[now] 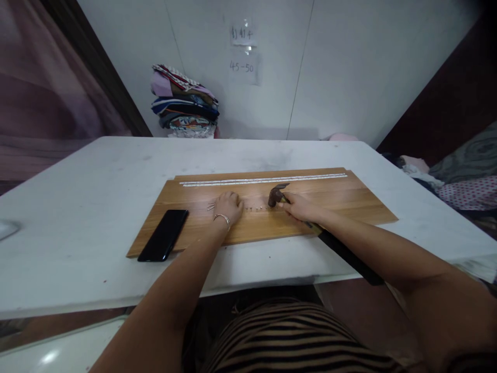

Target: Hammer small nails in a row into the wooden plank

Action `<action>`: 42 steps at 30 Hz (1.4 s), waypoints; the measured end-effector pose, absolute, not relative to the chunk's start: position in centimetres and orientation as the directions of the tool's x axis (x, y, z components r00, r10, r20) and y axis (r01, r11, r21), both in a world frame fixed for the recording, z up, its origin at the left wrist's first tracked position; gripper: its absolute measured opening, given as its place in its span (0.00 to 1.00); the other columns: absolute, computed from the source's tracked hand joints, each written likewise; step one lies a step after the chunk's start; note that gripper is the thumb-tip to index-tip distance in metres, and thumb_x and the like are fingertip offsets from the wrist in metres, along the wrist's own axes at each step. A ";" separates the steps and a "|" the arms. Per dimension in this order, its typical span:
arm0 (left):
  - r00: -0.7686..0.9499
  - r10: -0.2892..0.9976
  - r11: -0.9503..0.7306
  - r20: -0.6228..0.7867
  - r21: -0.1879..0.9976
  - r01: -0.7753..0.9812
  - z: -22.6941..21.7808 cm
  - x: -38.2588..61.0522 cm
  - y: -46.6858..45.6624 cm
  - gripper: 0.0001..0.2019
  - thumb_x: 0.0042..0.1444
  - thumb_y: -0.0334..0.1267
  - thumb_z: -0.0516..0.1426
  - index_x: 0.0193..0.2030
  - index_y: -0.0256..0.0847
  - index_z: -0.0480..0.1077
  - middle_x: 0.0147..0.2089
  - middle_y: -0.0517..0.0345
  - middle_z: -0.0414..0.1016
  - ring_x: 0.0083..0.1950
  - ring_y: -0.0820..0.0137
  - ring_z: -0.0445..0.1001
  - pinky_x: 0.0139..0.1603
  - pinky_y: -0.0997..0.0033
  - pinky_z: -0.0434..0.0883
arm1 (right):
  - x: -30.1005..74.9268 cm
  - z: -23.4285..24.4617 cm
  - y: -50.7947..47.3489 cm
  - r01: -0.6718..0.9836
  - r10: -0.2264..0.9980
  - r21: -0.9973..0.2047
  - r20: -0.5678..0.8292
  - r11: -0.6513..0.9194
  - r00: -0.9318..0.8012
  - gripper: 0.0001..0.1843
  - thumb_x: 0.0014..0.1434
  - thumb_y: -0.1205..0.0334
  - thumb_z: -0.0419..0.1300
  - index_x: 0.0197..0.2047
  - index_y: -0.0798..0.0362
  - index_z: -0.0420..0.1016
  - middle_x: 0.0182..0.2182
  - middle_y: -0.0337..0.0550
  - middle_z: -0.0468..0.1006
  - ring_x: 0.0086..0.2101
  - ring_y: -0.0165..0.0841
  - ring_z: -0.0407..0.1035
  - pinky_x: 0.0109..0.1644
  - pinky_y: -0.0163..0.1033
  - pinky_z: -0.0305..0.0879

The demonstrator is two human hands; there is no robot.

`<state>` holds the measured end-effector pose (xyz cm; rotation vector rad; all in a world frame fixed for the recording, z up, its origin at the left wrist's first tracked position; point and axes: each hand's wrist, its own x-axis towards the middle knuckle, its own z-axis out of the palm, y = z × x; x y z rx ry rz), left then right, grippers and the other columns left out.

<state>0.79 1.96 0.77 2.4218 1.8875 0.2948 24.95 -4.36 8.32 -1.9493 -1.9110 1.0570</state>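
Observation:
A wooden board (349, 199) lies on the white table (77, 217). My right hand (301, 207) is closed around a hammer just behind its head (276, 195); the black handle (349, 256) runs back under my forearm. The head rests on the board at the right end of a short row of small nails (254, 209). My left hand (229, 204), with a thin bracelet on the wrist, is curled on the board at the left end of that row, its fingertips pinched there. A few loose nails (211, 206) lie just left of it.
A black phone (163, 234) lies on the board's left end. A long metal strip (264, 180) runs along the board's far edge. Folded clothes (184, 103) are stacked against the white wall. More cloth (466, 181) lies to the right of the table.

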 end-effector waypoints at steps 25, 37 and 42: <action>0.232 0.966 -0.248 0.114 0.163 0.955 0.6 0.7 2.1 0.14 0.63 0.42 0.50 0.44 0.39 0.75 0.52 0.45 0.76 0.57 0.56 0.71 0.59 0.58 0.66 | 25.2 8.6 -4.3 0.777 0.951 -0.624 -0.284 -0.088 -0.121 0.11 0.68 0.61 0.54 0.50 0.55 0.69 0.25 0.37 0.72 0.21 0.26 0.63 0.23 0.29 0.57; 0.231 0.964 -0.253 0.130 0.191 0.948 0.3 0.7 2.2 0.14 0.63 0.42 0.50 0.44 0.40 0.75 0.51 0.44 0.76 0.57 0.56 0.71 0.60 0.56 0.66 | 25.4 8.3 -4.1 0.775 0.949 -0.626 -0.288 -0.087 -0.126 0.11 0.68 0.60 0.54 0.50 0.54 0.69 0.28 0.38 0.73 0.20 0.26 0.63 0.23 0.30 0.60; 0.229 0.965 -0.249 0.125 0.181 0.952 0.6 0.8 2.0 0.14 0.63 0.42 0.50 0.43 0.39 0.75 0.51 0.43 0.76 0.57 0.55 0.71 0.59 0.55 0.66 | 25.4 8.1 -4.1 0.784 0.949 -0.617 -0.283 -0.073 -0.135 0.11 0.68 0.60 0.55 0.50 0.55 0.69 0.27 0.37 0.72 0.21 0.26 0.64 0.24 0.30 0.60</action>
